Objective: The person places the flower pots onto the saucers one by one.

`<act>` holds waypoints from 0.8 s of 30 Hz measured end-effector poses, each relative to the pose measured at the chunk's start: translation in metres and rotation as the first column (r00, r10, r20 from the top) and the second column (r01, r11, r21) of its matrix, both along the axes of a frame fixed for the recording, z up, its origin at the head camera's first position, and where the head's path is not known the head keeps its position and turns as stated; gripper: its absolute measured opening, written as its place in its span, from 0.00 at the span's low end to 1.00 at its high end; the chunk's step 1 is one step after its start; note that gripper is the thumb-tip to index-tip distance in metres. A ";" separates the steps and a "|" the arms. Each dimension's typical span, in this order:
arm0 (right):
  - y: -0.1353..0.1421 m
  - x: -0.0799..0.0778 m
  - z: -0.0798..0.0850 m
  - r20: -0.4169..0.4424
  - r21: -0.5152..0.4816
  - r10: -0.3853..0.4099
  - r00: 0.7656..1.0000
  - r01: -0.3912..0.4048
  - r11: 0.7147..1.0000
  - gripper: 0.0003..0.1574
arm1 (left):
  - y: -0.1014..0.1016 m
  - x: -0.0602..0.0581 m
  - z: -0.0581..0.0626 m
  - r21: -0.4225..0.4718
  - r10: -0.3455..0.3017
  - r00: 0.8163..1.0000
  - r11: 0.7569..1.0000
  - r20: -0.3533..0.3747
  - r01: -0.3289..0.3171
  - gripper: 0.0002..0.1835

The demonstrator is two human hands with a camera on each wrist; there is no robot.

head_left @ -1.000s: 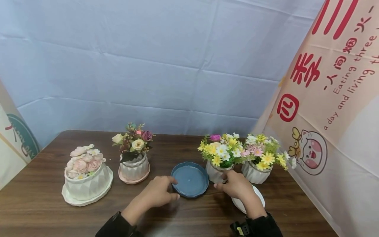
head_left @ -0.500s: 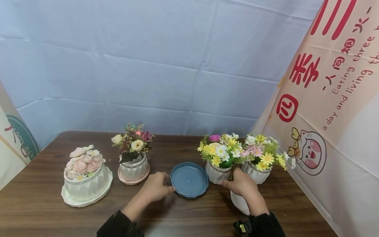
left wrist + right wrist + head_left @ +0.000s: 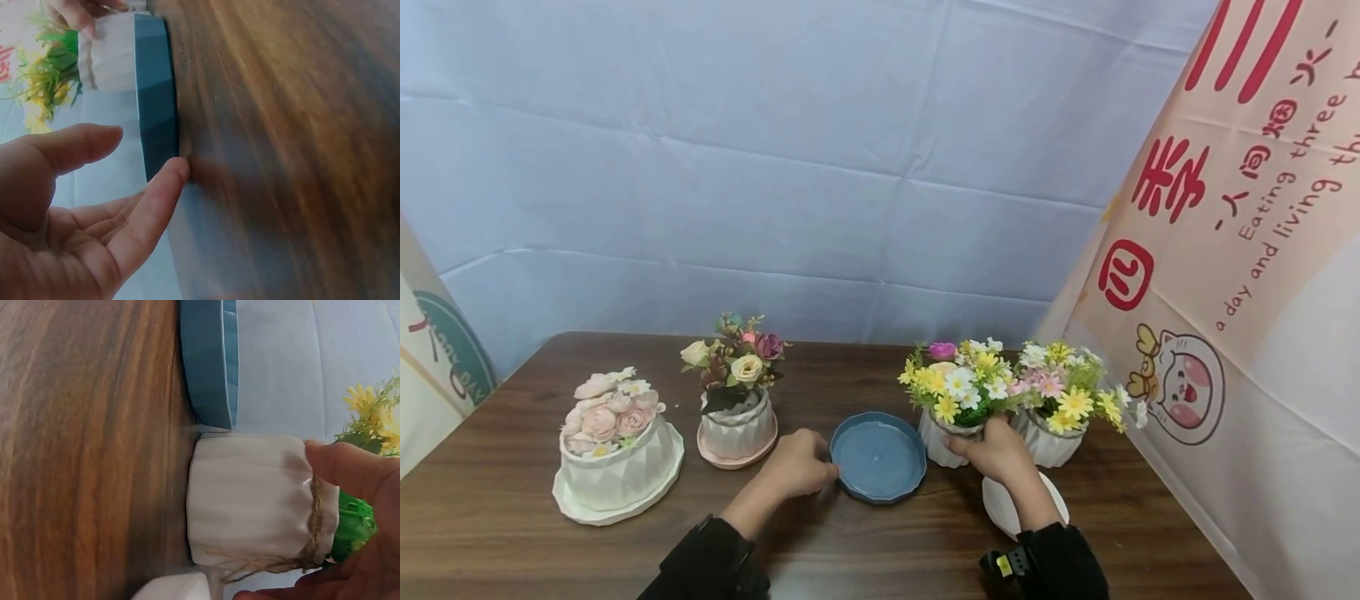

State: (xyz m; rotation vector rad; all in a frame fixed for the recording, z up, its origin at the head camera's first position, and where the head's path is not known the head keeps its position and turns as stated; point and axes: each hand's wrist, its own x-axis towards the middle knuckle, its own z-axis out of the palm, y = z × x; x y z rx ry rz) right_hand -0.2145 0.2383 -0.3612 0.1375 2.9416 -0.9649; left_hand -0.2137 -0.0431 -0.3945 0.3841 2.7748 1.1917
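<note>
The brown wooden table (image 3: 512, 517) has open room in front. On it, the white ribbed pot of yellow daisies (image 3: 951, 400) stands touching the round blue plastic saucer (image 3: 877, 457). The right hand (image 3: 996, 452) holds its rim; it looks hard, smooth, maybe breakable. The left hand (image 3: 796, 465), fingers loose, touches the saucer's edge.

The right hand (image 3: 996, 450) covers part of the white saucer (image 3: 1000, 504) and the near side of the white pot (image 3: 942, 437) (its flowers run off the right wrist view's right edge), while the blue saucer (image 3: 212, 362) is cut by that view's top edge.
</note>
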 end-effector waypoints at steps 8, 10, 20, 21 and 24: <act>-0.003 -0.007 -0.009 -0.040 -0.130 -0.033 0.999 0.028 0.991 0.55 | 0.004 -0.005 0.000 0.079 0.037 0.994 0.996 0.107 -0.046 0.17; -0.003 -0.008 -0.012 -0.032 -0.168 -0.038 0.999 0.032 0.985 0.57 | 0.005 -0.006 0.000 0.095 0.043 0.991 0.994 0.127 -0.056 0.19; -0.002 -0.011 -0.018 -0.038 -0.192 -0.038 0.999 0.030 0.981 0.51 | 0.008 -0.010 -0.001 0.073 0.089 0.988 0.992 0.125 -0.098 0.12; -0.002 -0.011 -0.018 -0.035 -0.190 -0.038 0.999 0.030 0.981 0.51 | 0.010 -0.010 0.000 0.052 0.098 0.987 0.993 0.125 -0.105 0.09; -0.001 -0.010 -0.018 -0.024 -0.188 -0.039 0.999 0.034 0.982 0.52 | 0.015 -0.011 0.001 -0.017 0.119 0.986 0.993 0.120 -0.118 0.04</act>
